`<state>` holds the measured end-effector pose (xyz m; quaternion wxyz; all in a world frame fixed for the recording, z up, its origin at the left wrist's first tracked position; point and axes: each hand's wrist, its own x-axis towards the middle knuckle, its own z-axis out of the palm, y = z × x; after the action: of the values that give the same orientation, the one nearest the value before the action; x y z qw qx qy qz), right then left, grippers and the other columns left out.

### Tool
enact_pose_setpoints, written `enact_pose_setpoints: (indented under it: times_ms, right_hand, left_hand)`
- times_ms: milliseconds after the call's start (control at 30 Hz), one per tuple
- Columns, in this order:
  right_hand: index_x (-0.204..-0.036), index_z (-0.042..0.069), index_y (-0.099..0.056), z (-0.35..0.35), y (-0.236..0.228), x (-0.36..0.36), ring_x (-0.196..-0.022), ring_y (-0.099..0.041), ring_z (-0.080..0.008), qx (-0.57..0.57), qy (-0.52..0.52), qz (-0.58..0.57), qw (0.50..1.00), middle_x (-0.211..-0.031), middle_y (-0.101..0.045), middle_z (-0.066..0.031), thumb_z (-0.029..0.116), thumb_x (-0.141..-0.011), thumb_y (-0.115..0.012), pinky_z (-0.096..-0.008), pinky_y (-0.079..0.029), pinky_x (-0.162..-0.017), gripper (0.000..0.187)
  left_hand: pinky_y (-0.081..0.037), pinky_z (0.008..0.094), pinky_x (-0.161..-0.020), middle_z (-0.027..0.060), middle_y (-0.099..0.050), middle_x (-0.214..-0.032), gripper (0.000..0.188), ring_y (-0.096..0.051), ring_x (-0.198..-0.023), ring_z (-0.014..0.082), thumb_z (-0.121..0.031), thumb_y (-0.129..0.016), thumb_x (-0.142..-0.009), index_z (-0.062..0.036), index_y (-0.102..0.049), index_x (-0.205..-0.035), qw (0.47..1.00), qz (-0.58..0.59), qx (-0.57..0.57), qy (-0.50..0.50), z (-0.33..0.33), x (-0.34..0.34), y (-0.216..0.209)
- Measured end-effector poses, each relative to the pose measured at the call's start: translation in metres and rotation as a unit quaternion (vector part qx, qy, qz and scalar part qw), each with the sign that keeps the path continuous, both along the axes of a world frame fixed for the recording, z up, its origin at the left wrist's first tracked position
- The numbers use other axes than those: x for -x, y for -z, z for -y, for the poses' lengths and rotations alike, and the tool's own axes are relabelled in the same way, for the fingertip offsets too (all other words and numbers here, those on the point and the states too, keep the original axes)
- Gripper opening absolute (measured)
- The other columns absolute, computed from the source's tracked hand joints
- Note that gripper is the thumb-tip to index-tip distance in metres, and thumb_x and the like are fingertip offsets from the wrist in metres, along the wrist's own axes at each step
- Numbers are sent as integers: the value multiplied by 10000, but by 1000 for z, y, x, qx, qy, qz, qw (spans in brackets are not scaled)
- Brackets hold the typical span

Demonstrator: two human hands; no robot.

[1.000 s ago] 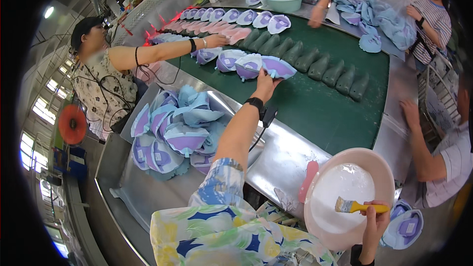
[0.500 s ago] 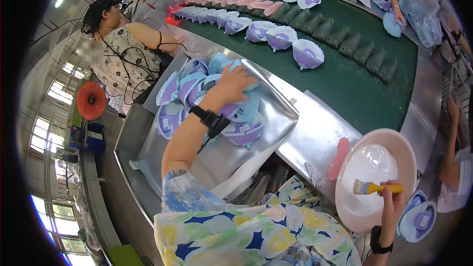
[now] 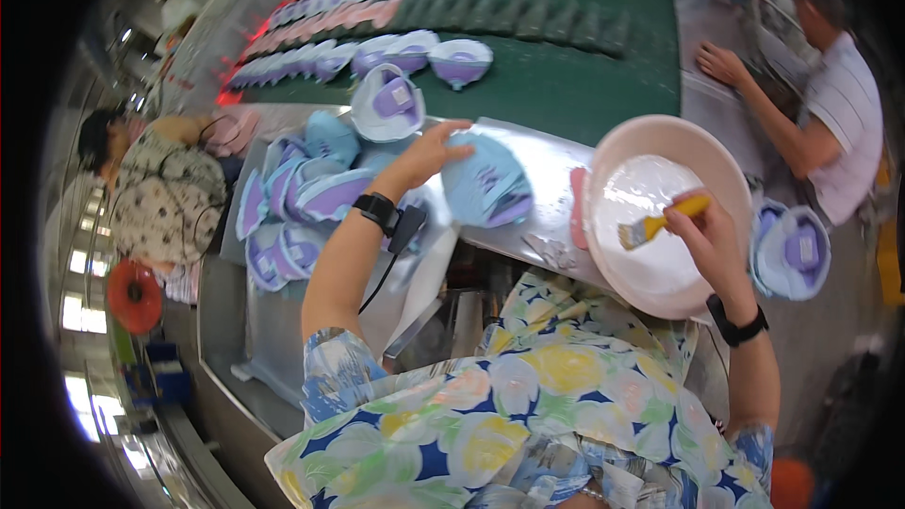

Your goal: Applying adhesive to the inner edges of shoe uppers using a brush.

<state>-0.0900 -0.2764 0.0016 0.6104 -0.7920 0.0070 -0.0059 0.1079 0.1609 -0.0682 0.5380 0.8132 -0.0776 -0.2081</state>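
Observation:
My left hand (image 3: pixel 429 155) grips the edge of a light-blue shoe upper (image 3: pixel 485 181), held up over the metal ledge to the right of the tray. Beside that hand, another blue-and-purple upper (image 3: pixel 388 104) rests at the tray's far edge. More blue and purple uppers (image 3: pixel 320 190) lie heaped in the metal tray (image 3: pixel 219 339). My right hand (image 3: pixel 712 240) is closed round the yellow handle of a paintbrush (image 3: pixel 688 205). Its bristles point down-left over white liquid in a pale pink basin (image 3: pixel 740 184); whether they touch it I cannot tell.
A green conveyor belt (image 3: pixel 584 94) carries rows of uppers, pink insole-shaped pieces (image 3: pixel 372 14) and dark moulds. One pink piece (image 3: pixel 578 207) lies beside the basin. More uppers (image 3: pixel 792 250) sit right of it. One person (image 3: pixel 165 188) is at the left, another (image 3: pixel 830 104) at the right.
My left hand has moved from the heap in the tray to the right, taking hold of a blue upper. The brush has tilted in my right hand. The view has swung right.

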Motion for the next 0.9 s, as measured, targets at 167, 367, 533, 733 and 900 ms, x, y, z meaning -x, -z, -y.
enact_pose_setpoints:
  times_ms: [167, 367, 533, 733, 900]
  right_hand:
    - [-1055, -35, -618, 25, 16, 2, -786, -675, -144, 127, 39, 37, 990, -870, -696, -117, 125, -934, -703, -274, -525, -721, 218]
    - [-1047, -12, -615, -12, 26, -20, -783, -692, -314, 168, -54, 37, 984, -875, -699, -191, 144, -921, -691, -378, -526, -718, 214]
    - [-1024, 5, -614, -14, 18, -6, -899, -667, -413, 293, -197, -30, 935, -920, -687, -216, 141, -906, -679, -450, -519, -803, 191]
    - [-1069, 4, -620, 49, -10, 18, -878, -665, -360, 260, -40, 118, 958, -944, -679, -192, 94, -917, -670, -395, -519, -807, 184]
    - [-1113, 10, -615, 62, -47, 9, -867, -653, -181, 142, 34, 154, 977, -960, -684, -110, 84, -955, -650, -293, -496, -805, 177]
  left_hand:
    - [-447, 441, -1066, 236, -601, -1303, 560, -573, -1208, 403, -76, -679, -835, -22, -559, -1379, 816, 434, -354, 143, 48, 31, 33]
    - [-465, 408, -1027, 188, -621, -1273, 453, -575, -1186, 371, -126, -709, -808, -31, -647, -1247, 888, 302, -194, 287, 53, 60, 48]
    - [-509, 415, -925, 176, -653, -1168, 493, -617, -1090, 379, -110, -685, -828, -40, -560, -1300, 858, 290, -319, 279, 64, 61, 34]
    - [-525, 400, -919, 151, -676, -1184, 487, -659, -1065, 364, -89, -681, -853, -82, -565, -1326, 963, 214, -116, 112, 65, 43, -20]
    - [-492, 396, -1027, 159, -667, -1276, 484, -620, -1201, 353, -216, -700, -900, -122, -598, -1363, 927, 239, -220, 185, 56, 27, -37]
